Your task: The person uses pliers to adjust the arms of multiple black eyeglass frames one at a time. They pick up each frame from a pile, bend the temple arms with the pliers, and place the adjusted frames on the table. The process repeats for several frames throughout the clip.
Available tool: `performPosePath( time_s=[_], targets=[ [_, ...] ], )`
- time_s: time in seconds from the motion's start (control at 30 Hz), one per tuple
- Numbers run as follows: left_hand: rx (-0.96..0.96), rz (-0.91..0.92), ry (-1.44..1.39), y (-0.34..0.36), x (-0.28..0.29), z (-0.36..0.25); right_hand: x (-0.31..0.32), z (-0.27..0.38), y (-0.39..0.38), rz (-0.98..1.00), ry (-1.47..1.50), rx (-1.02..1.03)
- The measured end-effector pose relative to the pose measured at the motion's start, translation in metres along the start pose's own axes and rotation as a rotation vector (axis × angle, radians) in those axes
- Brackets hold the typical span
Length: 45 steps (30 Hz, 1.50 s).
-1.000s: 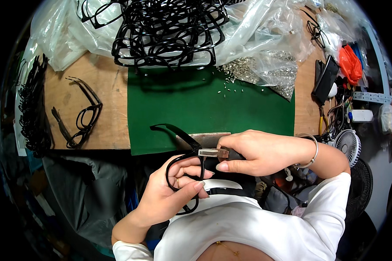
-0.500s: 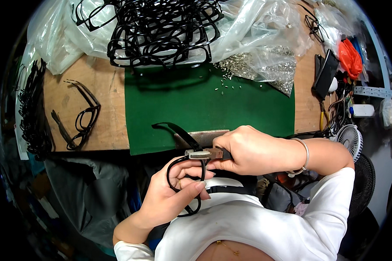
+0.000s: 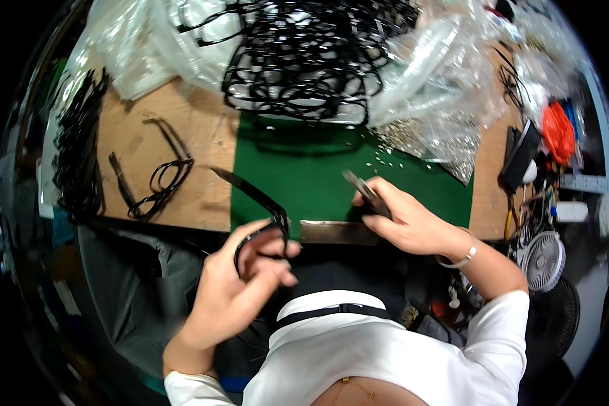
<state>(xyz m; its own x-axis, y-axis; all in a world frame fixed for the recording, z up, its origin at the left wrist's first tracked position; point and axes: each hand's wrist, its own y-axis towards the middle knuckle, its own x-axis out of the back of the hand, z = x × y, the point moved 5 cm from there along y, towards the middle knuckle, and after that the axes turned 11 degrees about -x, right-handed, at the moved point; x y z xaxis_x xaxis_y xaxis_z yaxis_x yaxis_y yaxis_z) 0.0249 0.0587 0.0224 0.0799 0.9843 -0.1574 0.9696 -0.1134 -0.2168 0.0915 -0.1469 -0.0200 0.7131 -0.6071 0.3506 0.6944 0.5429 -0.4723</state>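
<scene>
one row of folded black spectacles lines the bench's far left, toward half past nine if i set the clock's centre between the two hands. next, just past nine, black glasses lie with both arms spread. at eight o'clock the left hand has its fingers curled about the rim of a black eyeglass frame, its thumb opposite; blur keeps me from telling how hard they press. one arm of the frame juts toward ten. i'd judge it light, springy plastic, glossy enough to slip, and weakest at the hinge. the rim beside that corner seems the best hold, rather than the long arm, which would flex. a heap of like frames sits at twelve. at two, pliers poke from the right hand at three, its fingers wrapped round the handles, probably heavier and rigid. whether the tips are parted, i cannot tell. farther out at two lies a clear bag of small metal bits.
</scene>
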Motion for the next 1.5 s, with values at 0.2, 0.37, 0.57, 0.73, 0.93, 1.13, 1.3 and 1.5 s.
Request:
performPosePath(
  time_s=[0.2,0.37,0.57,0.73,0.93,1.13,1.3,1.5],
  targets=[
    [-0.123,-0.075,0.408,0.047,0.074,0.019,-0.008,0.009,-0.005,0.066,-0.056,0.013],
    [-0.619,-0.107,1.602,0.053,0.114,-0.025,-0.013,-0.003,-0.001,-0.178,-0.015,0.012],
    [-0.399,-0.133,1.552,0.060,0.148,0.001,-0.006,0.007,-0.008,-0.177,-0.095,0.106],
    [-0.996,-0.143,1.322,0.093,0.027,-0.033,-0.010,-0.002,-0.016,-0.147,-0.106,0.093],
    [-0.904,0.007,1.216,0.122,0.001,-0.027,-0.003,-0.009,-0.033,-0.166,-0.256,0.068],
    [-0.439,0.000,0.049,0.081,0.001,-0.053,0.029,-0.010,-0.012,-0.474,-0.625,0.036],
    [-0.169,-0.237,-0.246,0.019,0.007,-0.058,0.004,-0.012,-0.012,-0.493,-0.908,0.054],
    [-0.127,-0.146,-0.038,0.002,0.000,0.005,0.030,-0.003,-0.012,-0.534,-0.547,0.092]
  ],
)
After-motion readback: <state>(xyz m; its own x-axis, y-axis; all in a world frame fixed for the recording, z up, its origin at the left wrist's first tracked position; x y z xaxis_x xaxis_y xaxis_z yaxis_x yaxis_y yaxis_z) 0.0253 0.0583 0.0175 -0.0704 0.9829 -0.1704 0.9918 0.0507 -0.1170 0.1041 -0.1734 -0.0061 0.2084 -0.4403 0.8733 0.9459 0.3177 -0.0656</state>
